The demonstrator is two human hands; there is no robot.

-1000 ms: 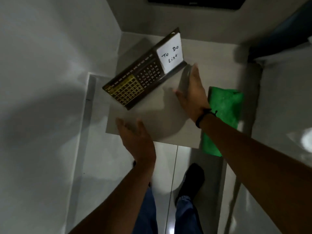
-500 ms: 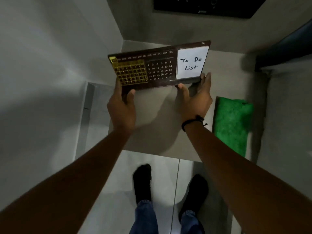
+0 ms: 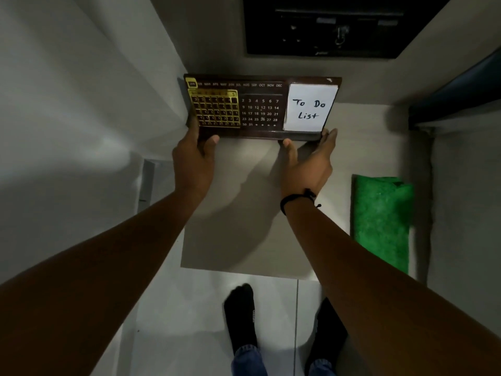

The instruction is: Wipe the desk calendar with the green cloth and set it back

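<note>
The desk calendar [image 3: 260, 107] stands upright at the far edge of the bench [image 3: 244, 213], against the back wall, face toward the camera. It is a dark brown panel: month names run along the top, a gold-framed date grid occupies its left portion, printed dates fill the centre, and a white note pad [image 3: 309, 108] reading "To Do List" sits in its right portion.

Both hands are on the calendar. The left hand [image 3: 193, 161] grips the calendar's lower left corner, thumb pressed on the front below the gold grid, fingers hidden behind the panel. The right hand [image 3: 306, 164] is at the calendar's lower right corner: thumb tip touches the front ledge beneath the note pad, fingers reach up past the right end. Whether those fingers close on the back cannot be told. A black band [image 3: 296, 199] circles the right wrist.

The green cloth [image 3: 382, 221] lies flat on the bench, right of the calendar and nearer the camera, well apart from both hands.

Above the calendar, a dark screen [image 3: 325, 25] is mounted on the wall. Below the bench edge, two feet in black socks [image 3: 241, 316] stand on the light floor.
</note>
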